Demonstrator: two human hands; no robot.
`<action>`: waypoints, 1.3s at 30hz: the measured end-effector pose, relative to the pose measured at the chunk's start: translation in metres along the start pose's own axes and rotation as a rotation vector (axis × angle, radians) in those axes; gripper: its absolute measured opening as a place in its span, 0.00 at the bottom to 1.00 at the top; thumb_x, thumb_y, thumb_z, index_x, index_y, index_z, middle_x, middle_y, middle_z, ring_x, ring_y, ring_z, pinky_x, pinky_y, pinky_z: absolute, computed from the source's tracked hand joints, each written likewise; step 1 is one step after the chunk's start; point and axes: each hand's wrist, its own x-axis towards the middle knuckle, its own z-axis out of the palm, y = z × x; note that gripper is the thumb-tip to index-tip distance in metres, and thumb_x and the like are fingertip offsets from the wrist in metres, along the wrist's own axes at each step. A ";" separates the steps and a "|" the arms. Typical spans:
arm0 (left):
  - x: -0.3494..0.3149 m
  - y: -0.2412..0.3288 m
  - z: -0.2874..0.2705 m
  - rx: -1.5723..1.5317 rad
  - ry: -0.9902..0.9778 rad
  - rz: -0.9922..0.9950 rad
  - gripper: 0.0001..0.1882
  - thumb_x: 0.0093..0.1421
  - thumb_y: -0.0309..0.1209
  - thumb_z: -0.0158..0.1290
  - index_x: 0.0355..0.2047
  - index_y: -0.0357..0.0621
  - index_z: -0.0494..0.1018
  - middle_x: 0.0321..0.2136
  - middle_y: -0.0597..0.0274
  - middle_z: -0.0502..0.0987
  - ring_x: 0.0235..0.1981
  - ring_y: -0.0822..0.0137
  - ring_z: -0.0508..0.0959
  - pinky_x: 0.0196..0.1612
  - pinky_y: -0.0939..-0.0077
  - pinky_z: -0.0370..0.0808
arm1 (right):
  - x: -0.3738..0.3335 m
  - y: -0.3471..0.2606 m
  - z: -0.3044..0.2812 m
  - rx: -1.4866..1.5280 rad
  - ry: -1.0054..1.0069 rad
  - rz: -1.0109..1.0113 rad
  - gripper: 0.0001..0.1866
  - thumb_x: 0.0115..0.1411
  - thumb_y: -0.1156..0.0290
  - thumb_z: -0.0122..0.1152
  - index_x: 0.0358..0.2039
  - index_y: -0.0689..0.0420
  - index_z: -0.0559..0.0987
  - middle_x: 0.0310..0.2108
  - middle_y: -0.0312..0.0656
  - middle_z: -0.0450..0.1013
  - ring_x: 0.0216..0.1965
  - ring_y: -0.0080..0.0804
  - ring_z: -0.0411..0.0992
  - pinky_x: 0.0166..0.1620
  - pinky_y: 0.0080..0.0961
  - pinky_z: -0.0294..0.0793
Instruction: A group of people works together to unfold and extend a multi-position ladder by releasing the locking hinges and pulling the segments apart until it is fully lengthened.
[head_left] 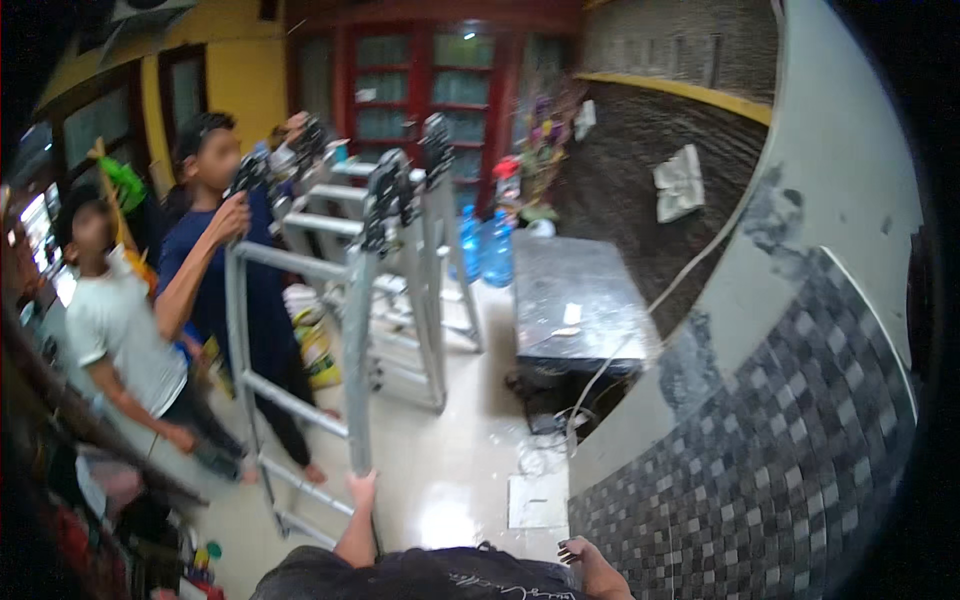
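Observation:
A folding metal ladder point(357, 380) with black hinges stands tall in front of me, to the left of centre. My left hand point(362, 488) is closed around its nearest upright, low down. A co-worker in a dark blue shirt point(250, 280) stands across from me, one hand point(231, 216) raised to a black hinge of the ladder. At the lower edge, away from the ladder, my right hand point(588, 556) is bent in beside my body. Its fingers look curled at something small and dark, too blurred to name.
Another person in a white T-shirt point(125, 320) stands at the left. A dusty dark table point(580, 300) stands right of the ladder, large blue bottles point(497, 250) behind it. A cable point(690, 265) hangs along the right wall, partly covered in mosaic tile point(770, 460). Clutter lines the left side.

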 end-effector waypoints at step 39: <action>0.007 0.041 -0.010 0.174 -0.195 -0.086 0.27 0.38 0.43 0.65 0.31 0.32 0.76 0.30 0.47 0.79 0.35 0.53 0.79 0.40 0.63 0.74 | -0.016 -0.069 0.064 -0.121 0.021 -0.132 0.18 0.60 0.62 0.45 0.45 0.56 0.75 0.35 0.42 0.79 0.26 0.30 0.73 0.30 0.27 0.70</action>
